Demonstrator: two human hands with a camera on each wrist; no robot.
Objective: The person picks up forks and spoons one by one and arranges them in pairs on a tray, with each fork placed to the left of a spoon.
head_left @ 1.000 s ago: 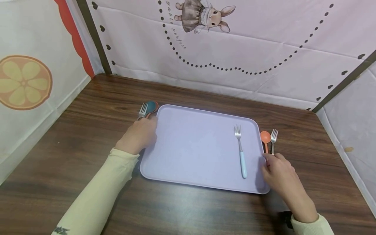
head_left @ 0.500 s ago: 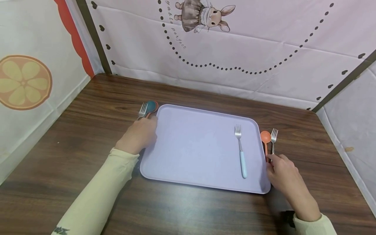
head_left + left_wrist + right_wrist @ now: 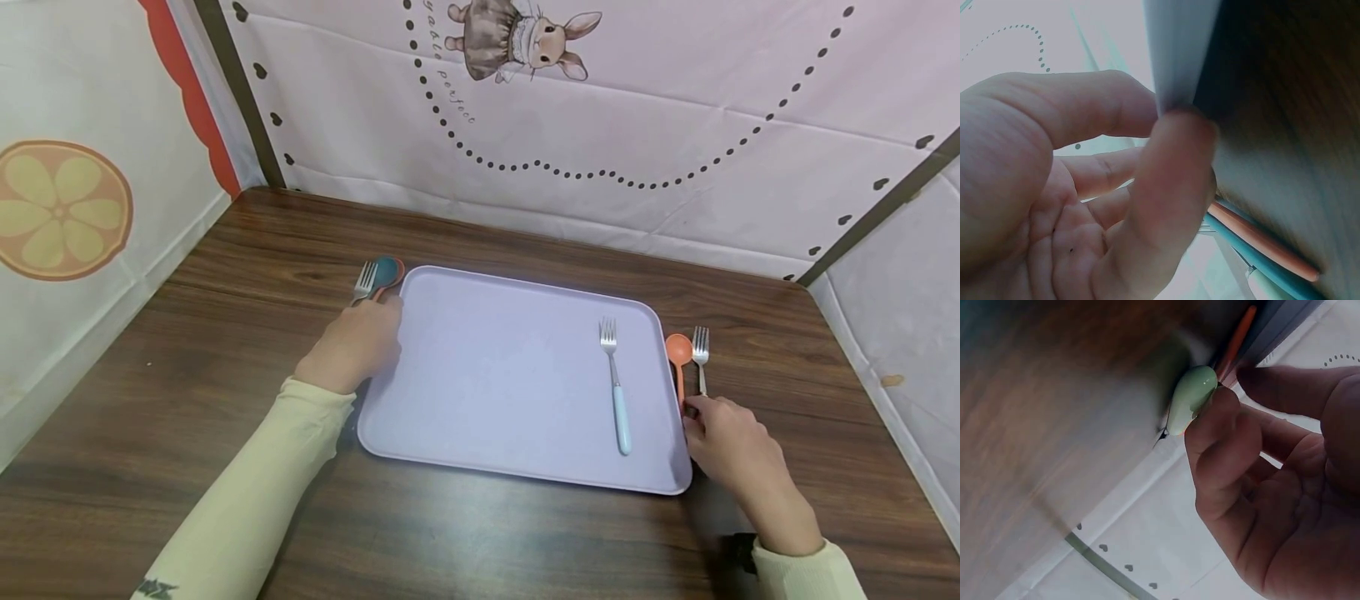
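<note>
My left hand (image 3: 358, 343) pinches the left rim of a pale lilac tray (image 3: 495, 375); in the left wrist view, thumb and finger lie on either face of its edge (image 3: 1182, 56). Past that hand lie a fork (image 3: 365, 279), a teal spoon (image 3: 386, 272) and an orange spoon. At the tray's right side, my right hand (image 3: 733, 442) has bent fingers over the handles of another orange spoon (image 3: 678, 348) and a fork (image 3: 701, 343). A fingertip is right at the fork's green handle (image 3: 1192, 399), the thumb near the orange handle (image 3: 1238, 340). I cannot tell whether it grips the spoon.
A fork with a light blue handle (image 3: 622, 421) lies on the right part of the tray. The dark wooden table (image 3: 217, 375) is bounded by printed cloth walls (image 3: 645, 100) at the back and both sides.
My right hand has shifted slightly right and toward me, off the tray's edge. The right fork has turned a little, widening its gap from the orange spoon. My left hand stays put.
</note>
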